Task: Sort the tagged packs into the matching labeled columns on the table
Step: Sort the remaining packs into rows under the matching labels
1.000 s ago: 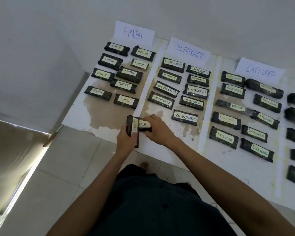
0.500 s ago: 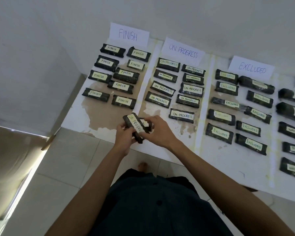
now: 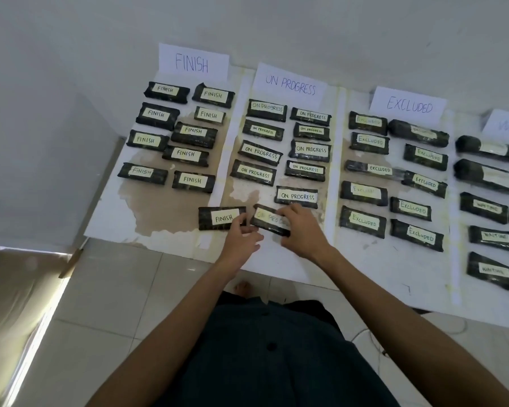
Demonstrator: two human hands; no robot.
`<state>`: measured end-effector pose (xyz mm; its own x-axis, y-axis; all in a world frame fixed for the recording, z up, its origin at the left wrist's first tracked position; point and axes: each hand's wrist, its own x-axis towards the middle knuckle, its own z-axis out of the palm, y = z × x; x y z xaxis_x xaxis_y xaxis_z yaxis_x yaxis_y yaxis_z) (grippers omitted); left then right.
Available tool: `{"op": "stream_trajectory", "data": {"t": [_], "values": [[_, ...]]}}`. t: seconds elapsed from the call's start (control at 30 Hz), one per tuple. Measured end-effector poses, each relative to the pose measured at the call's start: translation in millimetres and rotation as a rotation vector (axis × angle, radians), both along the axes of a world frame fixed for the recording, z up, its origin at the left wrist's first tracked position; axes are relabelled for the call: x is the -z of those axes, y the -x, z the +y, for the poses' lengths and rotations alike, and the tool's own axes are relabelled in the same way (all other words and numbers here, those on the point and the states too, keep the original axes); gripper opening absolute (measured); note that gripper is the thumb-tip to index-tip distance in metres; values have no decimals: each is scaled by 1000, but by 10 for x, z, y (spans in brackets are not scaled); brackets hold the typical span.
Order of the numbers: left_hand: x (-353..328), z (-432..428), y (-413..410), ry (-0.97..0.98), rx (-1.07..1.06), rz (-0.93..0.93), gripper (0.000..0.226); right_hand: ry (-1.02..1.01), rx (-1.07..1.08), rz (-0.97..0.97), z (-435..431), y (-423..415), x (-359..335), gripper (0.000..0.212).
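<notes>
Where the strip (image 3: 229, 136) divides the columns, table (image 3: 394, 274): finish pack (image 3: 222, 218) lies across it; released here, it may count for neither column.
Progress pack (image 3: 269, 221): beside it, tilted, in its own column.
Right hand (image 3: 303, 230): fingers curled over it, gripping.
Left hand (image 3: 241, 242): fingertips touch finish pack's end; grip cannot be told.
</notes>
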<state>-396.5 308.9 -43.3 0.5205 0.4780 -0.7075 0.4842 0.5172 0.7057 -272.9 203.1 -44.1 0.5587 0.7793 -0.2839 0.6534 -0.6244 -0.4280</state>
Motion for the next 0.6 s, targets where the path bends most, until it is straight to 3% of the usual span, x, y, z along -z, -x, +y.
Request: {"op": "stream_trajectory", "data": {"t": [0.3,0.47,0.6], "values": [[130,92,142,-388,348,120,40,165,-128,-74,-183,-251,269,53],[64,373,283,-519,221,180,37,48,-247,-71,168,-131,187,55],[145,616,371,-550,148,314,56,-4,-324,15,646,77,208,65]]}}
